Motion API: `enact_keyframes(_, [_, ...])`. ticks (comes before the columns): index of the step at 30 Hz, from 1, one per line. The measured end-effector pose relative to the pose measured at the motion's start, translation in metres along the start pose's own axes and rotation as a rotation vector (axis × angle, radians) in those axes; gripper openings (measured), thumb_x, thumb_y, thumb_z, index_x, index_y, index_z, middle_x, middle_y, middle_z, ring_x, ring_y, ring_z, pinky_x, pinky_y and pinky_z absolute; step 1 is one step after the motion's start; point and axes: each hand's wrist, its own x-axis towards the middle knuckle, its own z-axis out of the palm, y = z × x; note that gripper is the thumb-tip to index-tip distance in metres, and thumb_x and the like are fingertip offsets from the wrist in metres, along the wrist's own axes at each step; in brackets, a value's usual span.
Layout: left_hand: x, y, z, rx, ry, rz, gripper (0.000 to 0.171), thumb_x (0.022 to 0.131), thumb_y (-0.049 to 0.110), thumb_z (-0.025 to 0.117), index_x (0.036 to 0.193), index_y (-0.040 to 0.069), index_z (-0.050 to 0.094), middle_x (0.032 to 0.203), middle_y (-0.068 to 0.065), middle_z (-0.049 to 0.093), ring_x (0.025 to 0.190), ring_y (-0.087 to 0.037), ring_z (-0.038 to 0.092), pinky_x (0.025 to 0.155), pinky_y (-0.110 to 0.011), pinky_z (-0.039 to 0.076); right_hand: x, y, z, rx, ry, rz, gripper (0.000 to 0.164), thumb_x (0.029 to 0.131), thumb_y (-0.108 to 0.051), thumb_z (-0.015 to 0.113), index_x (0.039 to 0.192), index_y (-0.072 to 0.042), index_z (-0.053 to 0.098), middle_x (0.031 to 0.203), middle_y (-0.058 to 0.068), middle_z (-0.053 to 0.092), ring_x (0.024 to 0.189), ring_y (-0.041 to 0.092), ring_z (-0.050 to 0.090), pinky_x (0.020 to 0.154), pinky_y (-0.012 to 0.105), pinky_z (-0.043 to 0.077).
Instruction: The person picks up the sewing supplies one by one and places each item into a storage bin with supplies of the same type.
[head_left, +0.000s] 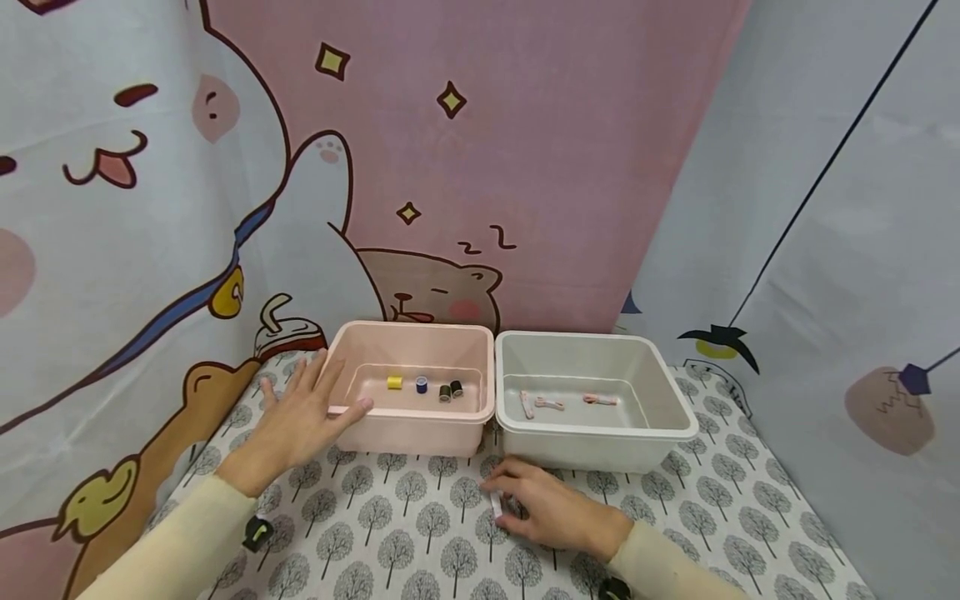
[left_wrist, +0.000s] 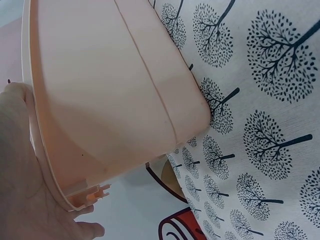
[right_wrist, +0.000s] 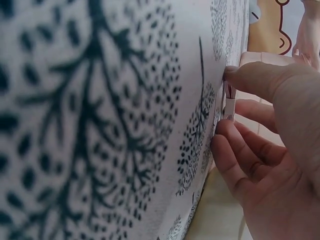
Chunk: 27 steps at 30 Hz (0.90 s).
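My left hand rests on the front left corner of the pink bin, its fingers extended along the rim; the left wrist view shows the bin's wall beside that hand. Between thumb and fingertips, my right hand pinches a small bundle of cord at the tablecloth, in front of the two bins. Up close, the bundle has a white band round its middle. Small thread spools lie in the pink bin: yellow, blue and dark ones.
A pale grey bin stands against the pink bin's right side, with pink cord bundles on its floor. Beneath both is a tree-print tablecloth. A cartoon-printed curtain hangs close behind the bins.
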Motion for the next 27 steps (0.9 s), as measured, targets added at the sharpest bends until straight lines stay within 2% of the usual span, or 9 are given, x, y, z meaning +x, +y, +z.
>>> enact_keyframes(8, [0.0, 0.0014, -0.0021, 0.007, -0.002, -0.002, 0.107, 0.112, 0.084, 0.044, 0.187, 0.01, 0.023, 0.195, -0.027, 0.011, 0.178, -0.065, 0.008, 0.128, -0.099, -0.01, -0.0005, 0.0005, -0.0006, -0.05, 0.006, -0.018, 0.049, 0.107, -0.032, 0.087, 0.153, -0.018, 0.077, 0.153, 0.0, 0.072, 0.141, 0.02, 0.071, 0.123, 0.043, 0.063])
enact_keyframes(17, [-0.0014, 0.0019, -0.0013, 0.004, -0.003, -0.004, 0.108, 0.112, 0.085, 0.044, 0.187, 0.011, 0.022, 0.195, -0.026, 0.011, 0.178, -0.065, 0.007, 0.128, -0.099, -0.011, -0.0031, -0.0011, 0.001, -0.063, 0.011, -0.02, 0.049, 0.107, -0.033, 0.086, 0.152, -0.017, 0.077, 0.153, 0.003, 0.073, 0.14, 0.021, 0.072, 0.122, 0.044, 0.064])
enact_keyframes(22, [-0.0019, 0.0025, -0.0015, -0.003, -0.007, -0.002, 0.107, 0.112, 0.085, 0.044, 0.188, 0.012, 0.022, 0.195, -0.027, 0.011, 0.178, -0.065, 0.007, 0.128, -0.099, -0.011, -0.0057, 0.0, 0.0016, -0.062, 0.004, -0.006, 0.049, 0.107, -0.034, 0.086, 0.153, -0.018, 0.076, 0.154, 0.002, 0.072, 0.141, 0.019, 0.071, 0.122, 0.043, 0.064])
enact_keyframes(27, [-0.0021, 0.0032, -0.0025, -0.008, -0.007, -0.004, 0.108, 0.112, 0.084, 0.045, 0.188, 0.012, 0.022, 0.195, -0.027, 0.011, 0.178, -0.065, 0.007, 0.128, -0.099, -0.011, -0.0063, 0.0003, 0.0009, -0.061, 0.018, -0.026, 0.049, 0.107, -0.033, 0.087, 0.152, -0.017, 0.077, 0.152, 0.001, 0.073, 0.138, 0.019, 0.072, 0.119, 0.041, 0.065])
